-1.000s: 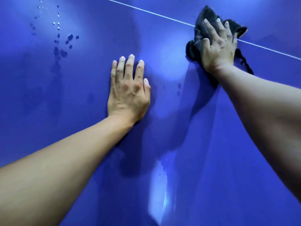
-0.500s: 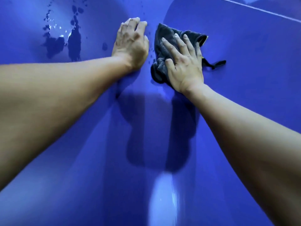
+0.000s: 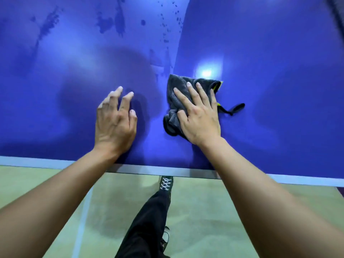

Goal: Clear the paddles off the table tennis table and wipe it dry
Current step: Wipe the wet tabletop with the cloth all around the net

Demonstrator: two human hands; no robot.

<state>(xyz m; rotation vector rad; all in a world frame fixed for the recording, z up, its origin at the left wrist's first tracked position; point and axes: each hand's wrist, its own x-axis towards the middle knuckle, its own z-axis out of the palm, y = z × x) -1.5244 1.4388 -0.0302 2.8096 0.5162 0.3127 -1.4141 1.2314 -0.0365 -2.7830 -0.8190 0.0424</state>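
Near the tabletop's (image 3: 279, 108) front edge: 1 grey cloth (image 3: 176, 95), flat under right hand (image 3: 200, 118), fingers straight, spread. Left hand (image 3: 114, 125) alongside, fingers loosely bent, empty. Wet patches (image 3: 119, 21) lie well ahead, leftward of cloth.

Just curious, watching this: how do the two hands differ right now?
The right hand presses a grey cloth; the left hand rests on the bare table, holding nothing. The right hand lies flat, the left hand is arched. Both sit near the table's edge.
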